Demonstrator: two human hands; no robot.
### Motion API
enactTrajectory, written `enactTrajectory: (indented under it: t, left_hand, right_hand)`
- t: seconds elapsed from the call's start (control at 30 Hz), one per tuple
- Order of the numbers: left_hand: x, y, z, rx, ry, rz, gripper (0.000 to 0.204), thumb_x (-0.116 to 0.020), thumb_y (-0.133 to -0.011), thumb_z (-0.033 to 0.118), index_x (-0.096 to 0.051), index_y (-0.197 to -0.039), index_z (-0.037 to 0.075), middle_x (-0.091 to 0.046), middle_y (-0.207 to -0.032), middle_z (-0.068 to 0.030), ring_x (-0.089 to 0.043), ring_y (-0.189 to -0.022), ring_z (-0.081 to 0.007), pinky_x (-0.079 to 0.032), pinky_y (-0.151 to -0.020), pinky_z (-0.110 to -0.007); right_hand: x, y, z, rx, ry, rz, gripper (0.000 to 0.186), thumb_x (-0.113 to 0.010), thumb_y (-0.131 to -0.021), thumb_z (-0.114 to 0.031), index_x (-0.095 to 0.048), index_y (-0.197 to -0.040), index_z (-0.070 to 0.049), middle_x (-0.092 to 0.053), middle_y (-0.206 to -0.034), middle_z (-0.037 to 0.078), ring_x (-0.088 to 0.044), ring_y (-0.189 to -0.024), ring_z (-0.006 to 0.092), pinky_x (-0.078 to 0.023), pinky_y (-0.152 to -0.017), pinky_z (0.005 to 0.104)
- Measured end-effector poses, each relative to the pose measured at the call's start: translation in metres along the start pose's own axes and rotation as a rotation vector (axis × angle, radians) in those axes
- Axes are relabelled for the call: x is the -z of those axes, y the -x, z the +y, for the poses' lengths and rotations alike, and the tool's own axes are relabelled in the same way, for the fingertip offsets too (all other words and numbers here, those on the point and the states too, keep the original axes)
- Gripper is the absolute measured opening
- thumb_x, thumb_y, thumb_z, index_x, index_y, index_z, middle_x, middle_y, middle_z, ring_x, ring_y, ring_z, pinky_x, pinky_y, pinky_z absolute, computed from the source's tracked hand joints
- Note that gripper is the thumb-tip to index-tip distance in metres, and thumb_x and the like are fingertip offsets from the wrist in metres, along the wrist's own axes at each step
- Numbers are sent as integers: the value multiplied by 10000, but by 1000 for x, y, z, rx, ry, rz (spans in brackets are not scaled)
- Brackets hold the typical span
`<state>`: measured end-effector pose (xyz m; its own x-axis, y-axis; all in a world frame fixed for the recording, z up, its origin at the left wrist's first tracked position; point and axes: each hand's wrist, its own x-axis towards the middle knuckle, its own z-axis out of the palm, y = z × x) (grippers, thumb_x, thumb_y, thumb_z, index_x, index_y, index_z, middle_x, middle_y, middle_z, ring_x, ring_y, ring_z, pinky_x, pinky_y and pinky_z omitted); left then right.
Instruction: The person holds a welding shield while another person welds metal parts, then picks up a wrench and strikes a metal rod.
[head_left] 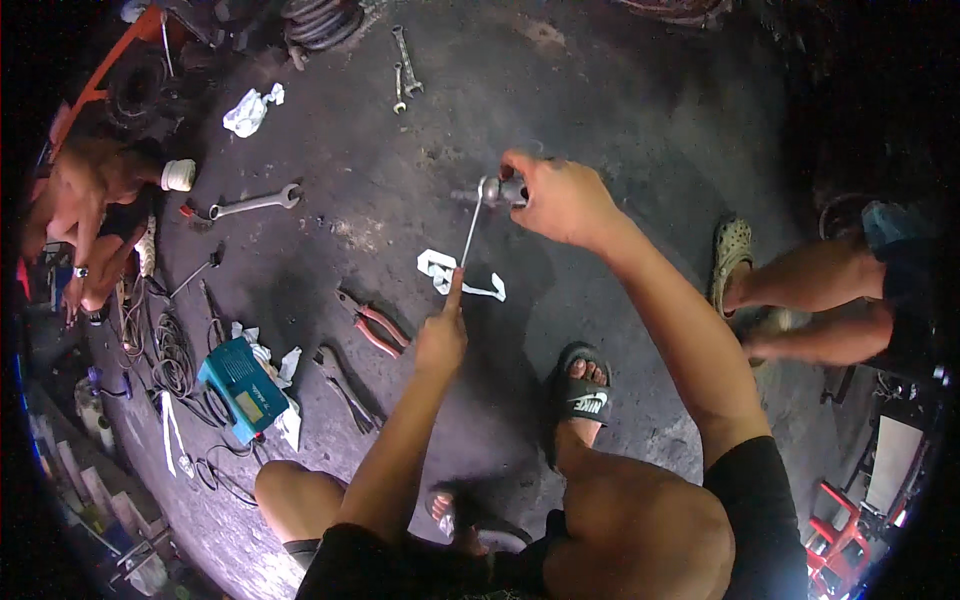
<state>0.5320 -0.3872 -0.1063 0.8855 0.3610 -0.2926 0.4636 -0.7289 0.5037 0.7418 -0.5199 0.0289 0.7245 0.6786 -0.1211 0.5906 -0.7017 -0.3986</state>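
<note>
My right hand (565, 200) is closed around a metal fitting (508, 191) with a rounded collar and a narrow stud pointing left, held above the floor. In my left hand (441, 340) is a slim silver wrench (471, 230), its far end against the fitting's collar. Whether that end wraps around the collar or only touches it, I cannot tell. My left index finger lies extended along the shaft. Below the wrench, a white paper strip (440, 266) is on the floor. Red-handled pliers (378, 328) and a dark long-handled pair of pliers (345, 388) lie left of my left forearm.
A teal machine (243, 390) with coiled cables (172, 350) stands at the left. A large wrench (256, 202), two smaller wrenches (405, 70) and crumpled white paper (250, 110) lie farther off. One person (85, 210) crouches at left; another person's legs (820, 275) are at right.
</note>
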Motion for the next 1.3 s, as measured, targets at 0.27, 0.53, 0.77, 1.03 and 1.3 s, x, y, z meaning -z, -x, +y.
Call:
enactTrajectory:
  t: [0.27, 0.53, 0.77, 1.03, 1.3]
  left_hand:
    - [10, 2, -5, -144, 109, 187, 657, -501, -963, 171, -197, -1507, 382, -633, -711, -230, -639, -659, -430, -473, -607, -565]
    - [-8, 4, -18, -18, -102, -70, 703, -498, -961, 162, -141, -1514, 408, -622, -685, -232, -636, -620, -408, -465, -560, -543]
    - [-2, 12, -9, -60, 28, 78, 705, -499, -957, 152, -148, -1512, 408, -626, -690, -232, -643, -644, -412, -469, -566, -541]
    - [-16, 1, -9, -27, -86, -35, 715, -495, -959, 152, -124, -1517, 401, -634, -701, -224, -648, -646, -401, -478, -566, -538]
    - [-14, 16, 6, -1, 11, 44, 716, -497, -957, 150, -128, -1517, 401, -642, -720, -218, -631, -620, -407, -472, -561, -537]
  right_hand:
    - [-6, -3, -3, 16, 13, -9, 397, -681, -731, -202, -552, -1100, -135, -689, -872, 148, -661, -865, 363, -508, -737, 473]
    - [6, -7, -10, -1, 44, -19, 446, -672, -747, -211, -536, -1158, -105, -686, -929, 183, -666, -891, 377, -524, -751, 495]
    - [-1, -9, -6, 15, -1, 0, 415, -669, -746, -201, -532, -1124, -100, -685, -909, 186, -666, -880, 381, -525, -749, 495]
    - [4, -11, -7, -16, 29, 4, 391, -666, -736, -203, -530, -1084, -87, -683, -871, 187, -668, -838, 391, -524, -724, 491]
    - [-2, -11, -2, -32, -37, 7, 401, -692, -733, -217, -534, -1083, -103, -684, -915, 151, -654, -889, 369, -509, -746, 462]
